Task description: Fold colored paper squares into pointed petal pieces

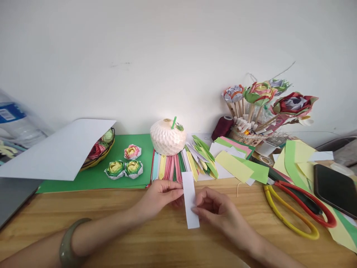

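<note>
A plain white paper strip (190,201) is held upright above the wooden table, near the middle of the view. My left hand (164,193) pinches its left edge, with a ring on one finger and a bangle on the wrist. On the right edge of the strip, my right hand (212,208) has its thumb and fingers closed. Just beyond the hands, folded paper strips (170,167) in pink, yellow, green and white lie beside and below a white textured ball-shaped object (167,137). Three small folded paper flowers (132,152) rest on a green sheet (111,182) to the left.
Scissors (291,212) with red and yellow handles and a black phone (334,190) lie at the right, among paper pieces (235,166). Paper flowers on sticks (259,93) stand behind. A large white sheet (61,149) overhangs a basket (110,149) at the left.
</note>
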Demonstrator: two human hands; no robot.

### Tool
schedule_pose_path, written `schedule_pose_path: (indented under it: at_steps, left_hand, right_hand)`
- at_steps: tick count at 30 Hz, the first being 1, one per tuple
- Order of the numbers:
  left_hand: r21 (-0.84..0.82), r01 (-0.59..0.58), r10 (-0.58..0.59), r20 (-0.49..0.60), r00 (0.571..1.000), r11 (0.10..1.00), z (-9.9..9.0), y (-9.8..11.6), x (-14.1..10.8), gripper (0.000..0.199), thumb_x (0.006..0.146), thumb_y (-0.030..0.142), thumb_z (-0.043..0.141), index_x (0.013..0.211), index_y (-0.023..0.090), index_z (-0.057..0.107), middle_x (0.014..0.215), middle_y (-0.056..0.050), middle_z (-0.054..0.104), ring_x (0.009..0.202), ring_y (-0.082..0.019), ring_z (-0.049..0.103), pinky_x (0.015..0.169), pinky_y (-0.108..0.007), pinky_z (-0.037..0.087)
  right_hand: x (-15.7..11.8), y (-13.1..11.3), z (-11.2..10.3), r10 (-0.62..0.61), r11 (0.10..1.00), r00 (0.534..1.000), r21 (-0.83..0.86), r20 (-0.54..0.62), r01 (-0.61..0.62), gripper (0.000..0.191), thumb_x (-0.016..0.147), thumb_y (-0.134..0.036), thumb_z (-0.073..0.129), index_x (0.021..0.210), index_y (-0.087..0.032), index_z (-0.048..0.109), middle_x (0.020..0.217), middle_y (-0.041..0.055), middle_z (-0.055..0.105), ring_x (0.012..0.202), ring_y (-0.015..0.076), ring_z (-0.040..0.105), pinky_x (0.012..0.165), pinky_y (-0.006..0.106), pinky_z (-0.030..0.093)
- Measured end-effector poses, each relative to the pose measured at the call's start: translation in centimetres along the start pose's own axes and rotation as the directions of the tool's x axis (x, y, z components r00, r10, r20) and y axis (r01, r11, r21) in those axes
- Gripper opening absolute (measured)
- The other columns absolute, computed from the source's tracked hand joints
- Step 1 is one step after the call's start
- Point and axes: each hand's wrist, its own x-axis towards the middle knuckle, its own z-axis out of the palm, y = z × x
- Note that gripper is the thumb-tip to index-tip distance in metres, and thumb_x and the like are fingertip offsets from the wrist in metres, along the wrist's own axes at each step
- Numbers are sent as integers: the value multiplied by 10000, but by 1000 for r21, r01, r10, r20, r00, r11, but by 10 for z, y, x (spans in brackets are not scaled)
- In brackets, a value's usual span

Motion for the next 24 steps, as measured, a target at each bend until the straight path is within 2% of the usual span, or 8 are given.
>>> schedule_pose_path:
  at_steps: [9,12,15,17,18,21,22,24]
  left_hand:
    - [106,36,-42,50,998,994,1,2,-2,274,735,400,609,752,143,699,813,-46,673,689,-147,593,659,-272,477]
    - [143,51,-61,62,996,988,1,1,-1,272,729,394,594,743,137,681,773,-44,667,662,-148,603,642,-275,490]
    - [209,40,-51,46,998,977,1,0,-1,243,728,373,577,703,142,650,686,-24,640,616,-144,586,594,-259,479]
    - [264,15,-15,-2,1000,964,1,-1,-2,213,743,348,550,689,152,614,683,-9,619,624,-136,567,590,-243,457]
    - [296,3,6,-29,1000,955,1,-2,-3,191,749,329,541,682,157,591,682,0,605,626,-130,552,585,-233,439]
    - [391,-11,46,-80,996,920,1,-2,-6,109,741,252,544,672,168,541,633,31,555,579,-111,484,549,-217,373]
    - [425,-12,53,-85,995,905,1,-2,-7,77,731,227,549,680,170,540,616,38,544,558,-107,463,539,-218,354]
    - [537,-39,96,-78,992,842,2,0,-9,18,718,182,547,711,176,563,613,43,552,547,-111,455,544,-228,344]
  right_hand:
    - [1,-4,3,32,999,999,-18,-16,-33,397,743,-515,668,667,-197,442,597,-58,498,550,85,495,536,212,405]
    - [2,-1,4,23,999,1000,-25,-20,-23,388,760,-511,651,678,-201,434,596,-52,526,554,93,534,535,211,432]
    - [0,4,2,-44,980,998,-198,-46,34,306,834,-453,588,713,-200,465,629,-24,588,580,116,582,537,225,465]
    - [-2,7,-2,-197,896,975,-423,-103,136,197,872,-387,554,824,-198,523,737,14,646,654,146,621,589,264,505]
    - [-2,8,-5,-304,823,944,-535,-131,191,159,878,-353,550,925,-202,540,821,35,662,712,163,635,633,291,523]
    - [-3,10,-12,-574,589,810,-747,-118,309,375,879,-273,558,1235,-238,445,1114,96,609,958,212,619,788,369,537]
    - [-3,10,-14,-614,536,785,-774,-82,338,437,882,-252,553,1292,-249,403,1187,109,572,1041,224,590,829,381,531]
    - [-2,9,-16,-626,479,779,-787,4,389,494,891,-217,533,1350,-258,355,1274,118,513,1166,231,520,906,386,505]
